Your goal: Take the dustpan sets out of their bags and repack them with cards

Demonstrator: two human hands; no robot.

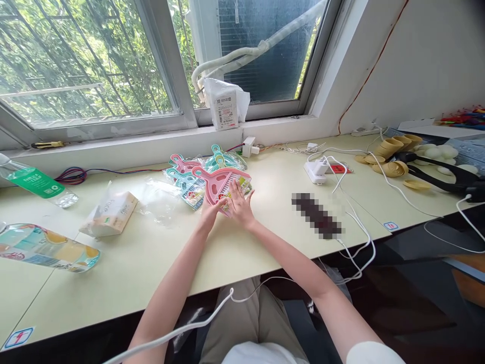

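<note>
Over the table I have a pink mini dustpan and brush set [214, 181] with a printed card, its handle pointing left and away. My left hand [212, 211] grips its lower edge, thumb on top and the other fingers hidden beneath. On the card and brush lies my right hand [241, 206], its fingers stretched out flat. Just behind are several similar sets in clear wrapping, among them a teal dustpan set [182, 179], another pink one [184, 164] and a green one [217, 153].
Crumpled clear plastic [161, 202] and a tissue pack [110, 215] lie to the left, near two bottles [38, 184] [49, 247]. Right are a blurred-out dark object [316, 215], a white charger [316, 171], loose cables and yellow cups [390, 147]. A white box [226, 108] stands on the sill.
</note>
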